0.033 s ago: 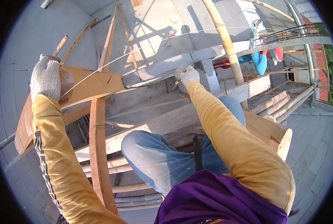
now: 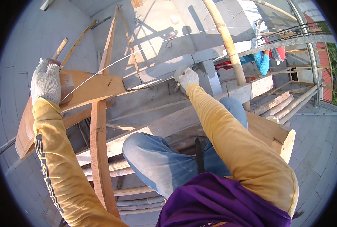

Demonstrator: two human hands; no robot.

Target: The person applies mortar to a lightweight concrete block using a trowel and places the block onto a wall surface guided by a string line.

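Grey wall ahead of the right hand, which I see edged left, shifting where it works – curled, hold unclear

At ten o'clock, your left hand, at the wooden board; at twelve, your right hand, beside the concrete beam; at one, a bamboo pole; at two, behind it, a co-worker.

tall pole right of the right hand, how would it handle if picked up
The pole is likely stiff, running long and nearly straight. Its round shape suggests it may roll if laid flat; its length could make it unwieldy.
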